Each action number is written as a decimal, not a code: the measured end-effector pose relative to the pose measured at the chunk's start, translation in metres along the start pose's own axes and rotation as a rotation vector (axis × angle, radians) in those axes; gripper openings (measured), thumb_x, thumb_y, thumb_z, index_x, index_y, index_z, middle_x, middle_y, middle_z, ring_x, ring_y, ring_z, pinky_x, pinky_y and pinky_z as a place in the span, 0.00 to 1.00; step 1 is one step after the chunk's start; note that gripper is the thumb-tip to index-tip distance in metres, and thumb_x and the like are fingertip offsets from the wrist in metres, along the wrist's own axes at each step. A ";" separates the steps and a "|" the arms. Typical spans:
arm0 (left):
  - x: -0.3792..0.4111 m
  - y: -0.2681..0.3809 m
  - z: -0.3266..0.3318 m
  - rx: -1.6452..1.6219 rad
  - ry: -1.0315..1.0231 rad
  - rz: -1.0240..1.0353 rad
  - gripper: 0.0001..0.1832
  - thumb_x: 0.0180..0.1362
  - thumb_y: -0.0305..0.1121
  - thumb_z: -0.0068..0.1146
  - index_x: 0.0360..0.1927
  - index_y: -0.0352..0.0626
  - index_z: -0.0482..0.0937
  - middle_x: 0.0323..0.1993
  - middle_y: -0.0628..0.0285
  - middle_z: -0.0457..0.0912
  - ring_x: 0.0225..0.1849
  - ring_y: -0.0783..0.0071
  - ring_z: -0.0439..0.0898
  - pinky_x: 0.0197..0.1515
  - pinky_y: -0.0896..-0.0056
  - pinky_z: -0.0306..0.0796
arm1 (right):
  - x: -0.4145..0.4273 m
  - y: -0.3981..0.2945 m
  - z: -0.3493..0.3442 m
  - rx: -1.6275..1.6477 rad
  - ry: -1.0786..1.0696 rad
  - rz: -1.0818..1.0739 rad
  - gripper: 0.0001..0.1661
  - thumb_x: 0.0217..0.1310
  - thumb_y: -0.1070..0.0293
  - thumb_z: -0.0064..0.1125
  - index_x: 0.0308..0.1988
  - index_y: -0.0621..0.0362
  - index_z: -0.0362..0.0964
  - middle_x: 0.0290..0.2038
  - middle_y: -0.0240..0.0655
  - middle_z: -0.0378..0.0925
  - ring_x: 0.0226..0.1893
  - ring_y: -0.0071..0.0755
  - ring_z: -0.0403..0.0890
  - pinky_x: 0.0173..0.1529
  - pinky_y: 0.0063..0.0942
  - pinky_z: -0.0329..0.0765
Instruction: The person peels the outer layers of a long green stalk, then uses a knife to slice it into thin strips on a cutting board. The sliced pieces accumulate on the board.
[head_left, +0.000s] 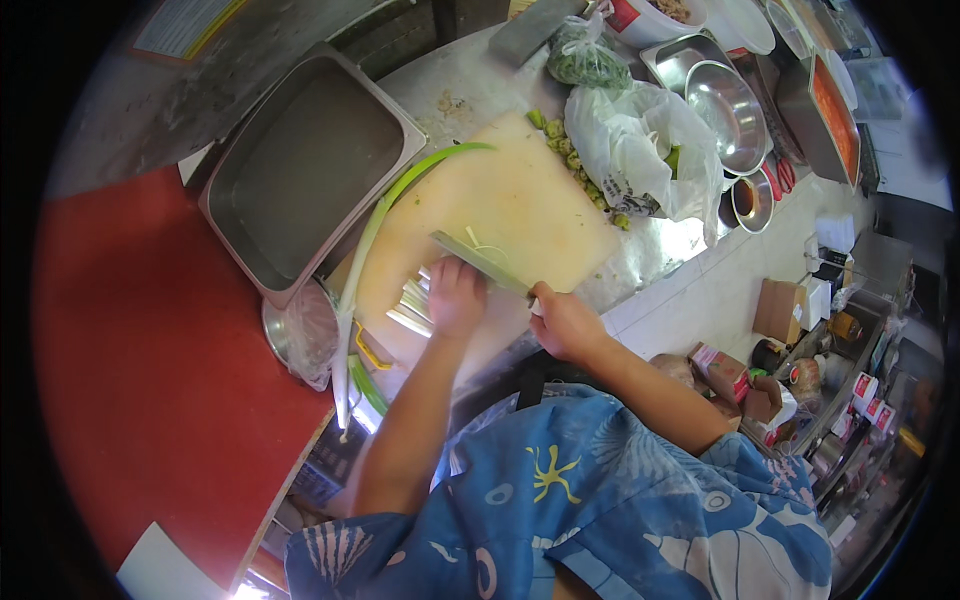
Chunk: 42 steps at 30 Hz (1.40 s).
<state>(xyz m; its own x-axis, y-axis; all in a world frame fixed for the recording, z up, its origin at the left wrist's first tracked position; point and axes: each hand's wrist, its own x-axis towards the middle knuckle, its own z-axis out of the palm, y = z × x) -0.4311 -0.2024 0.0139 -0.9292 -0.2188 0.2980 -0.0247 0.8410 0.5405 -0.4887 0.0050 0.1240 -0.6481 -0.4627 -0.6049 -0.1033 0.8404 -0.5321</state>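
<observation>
My right hand (568, 321) grips the handle of a kitchen knife (484, 262) over a yellowish cutting board (536, 195). The blade slants up to the left, its tip beyond my left hand. My left hand (456, 296) presses with bent fingers on several cut white scallion stalks (411, 307), partly hiding them. Thin pale slivers (480, 244) lie just past the blade. A long whole scallion (367, 244) runs along the board's left edge, its root end towards me. Near that root end lies a green leaf piece (366, 384), beside a yellow handle (369, 349).
A deep steel pan (307, 172) stands at the left, above a bag-covered metal bowl (300, 334). Trimmed green vegetable pieces (574, 157) line the board's far right edge, beside a white plastic bag (641, 146). Steel bowls (727, 112) and red-handled scissors (784, 176) are farther right.
</observation>
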 end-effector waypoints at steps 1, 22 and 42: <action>-0.002 0.000 0.000 0.007 0.001 -0.003 0.15 0.53 0.26 0.66 0.46 0.35 0.85 0.51 0.47 0.82 0.55 0.40 0.78 0.61 0.45 0.76 | -0.002 -0.003 -0.005 -0.005 -0.006 0.006 0.20 0.67 0.64 0.60 0.56 0.57 0.72 0.38 0.60 0.85 0.41 0.70 0.86 0.48 0.60 0.81; -0.009 -0.003 0.003 0.076 -0.033 0.016 0.15 0.53 0.26 0.63 0.44 0.34 0.83 0.50 0.45 0.82 0.55 0.40 0.79 0.61 0.46 0.76 | 0.006 -0.007 -0.007 -0.016 -0.023 -0.015 0.20 0.64 0.63 0.64 0.53 0.57 0.72 0.38 0.58 0.86 0.41 0.68 0.87 0.49 0.61 0.81; 0.003 0.002 -0.026 0.082 -0.026 0.044 0.12 0.53 0.28 0.67 0.42 0.43 0.86 0.48 0.54 0.83 0.54 0.48 0.79 0.59 0.48 0.75 | -0.012 -0.010 -0.023 -0.029 -0.032 0.036 0.18 0.66 0.64 0.61 0.52 0.59 0.75 0.37 0.59 0.85 0.41 0.69 0.86 0.48 0.58 0.82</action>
<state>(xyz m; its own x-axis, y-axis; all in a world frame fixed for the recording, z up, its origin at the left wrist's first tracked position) -0.4245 -0.2140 0.0360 -0.9392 -0.1690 0.2990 -0.0130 0.8875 0.4607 -0.4971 0.0088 0.1500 -0.6273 -0.4406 -0.6422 -0.1028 0.8642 -0.4926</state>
